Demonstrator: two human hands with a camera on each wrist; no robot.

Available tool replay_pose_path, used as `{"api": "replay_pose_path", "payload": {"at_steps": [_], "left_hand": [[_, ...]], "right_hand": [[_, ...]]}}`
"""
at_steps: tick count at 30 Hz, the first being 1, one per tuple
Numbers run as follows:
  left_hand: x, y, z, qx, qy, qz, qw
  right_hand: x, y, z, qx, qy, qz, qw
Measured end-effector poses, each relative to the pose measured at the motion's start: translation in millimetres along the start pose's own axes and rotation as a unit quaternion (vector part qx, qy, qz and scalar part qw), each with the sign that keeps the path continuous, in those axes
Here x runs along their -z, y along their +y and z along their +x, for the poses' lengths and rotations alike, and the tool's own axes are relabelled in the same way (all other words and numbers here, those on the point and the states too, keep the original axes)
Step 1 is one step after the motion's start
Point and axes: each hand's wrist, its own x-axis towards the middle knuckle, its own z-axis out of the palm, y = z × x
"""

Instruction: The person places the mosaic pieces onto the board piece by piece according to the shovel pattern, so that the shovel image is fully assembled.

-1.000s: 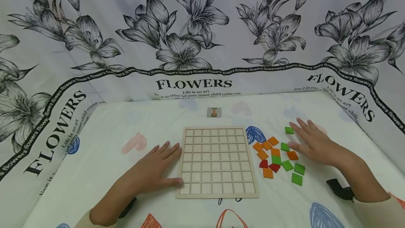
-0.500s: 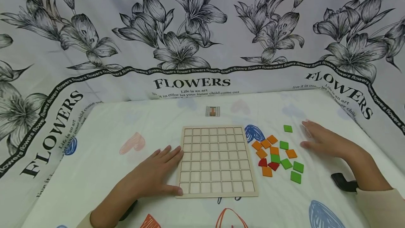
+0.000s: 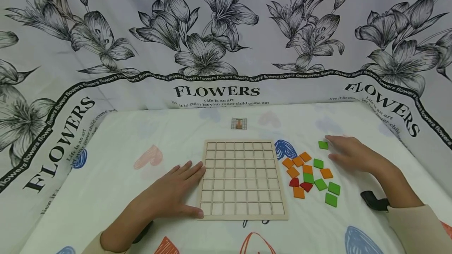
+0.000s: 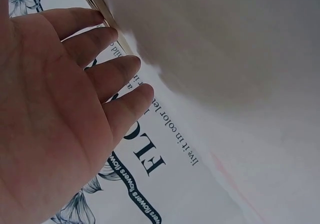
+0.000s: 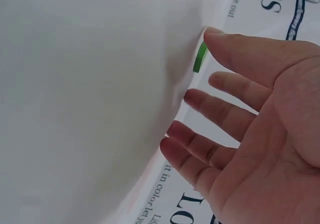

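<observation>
A square wooden board (image 3: pixel 243 179) with a grid of shallow cells lies mid-table in the head view. My left hand (image 3: pixel 169 193) touches its left edge, fingers extended and thumb near the front corner. To the right of the board are loose orange, green and red tiles. The farthest green tile (image 3: pixel 323 145) lies right by the fingertips of my right hand (image 3: pixel 358 158); whether they touch it is unclear. In the right wrist view the right hand (image 5: pixel 255 119) has loosely extended fingers, with a green tile (image 5: pixel 200 58) beside the thumb. The left wrist view shows the left palm (image 4: pixel 55 104).
Behind the board lies a small patterned card (image 3: pixel 239 124). Several orange tiles (image 3: pixel 299 193), green tiles (image 3: pixel 331 200) and red pieces (image 3: pixel 306 186) are scattered to the board's right. A flower-printed cloth (image 3: pixel 215 38) hangs at the back of the table.
My right hand drew away to the right from the tiles, then came back left beside the farthest green tile. The left thumb slid slightly toward the board's front corner. The tiles stayed put.
</observation>
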Motion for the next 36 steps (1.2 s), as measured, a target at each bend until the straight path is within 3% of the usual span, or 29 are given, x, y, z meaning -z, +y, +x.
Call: {"api": "replay_pose_path", "payload": {"at_steps": [10,23,27,32,36], "left_hand": [[0.8,1.4,-0.6,-0.007,0.005,-0.004,1.0],[3.2,1.9,0.7,-0.018,0.005,0.012,0.9998],[3.9,1.6,3.1,-0.019,0.001,0.008,0.9998],[3.0,1.7,2.9,-0.024,0.004,0.008,0.9997],[1.6,2.3,1.1,-0.023,0.007,0.005,0.9997]], "right_hand": [[1.0,-9.1,25.9,-0.016,0.017,-0.015,1.0],[10.6,-16.6,35.4,-0.057,0.024,0.051,0.997],[14.8,-15.7,39.9,-0.077,0.011,0.12,0.99],[14.1,-18.6,49.9,-0.095,-0.01,0.232,0.968],[13.5,-22.2,58.1,-0.108,-0.023,0.266,0.958]]}}
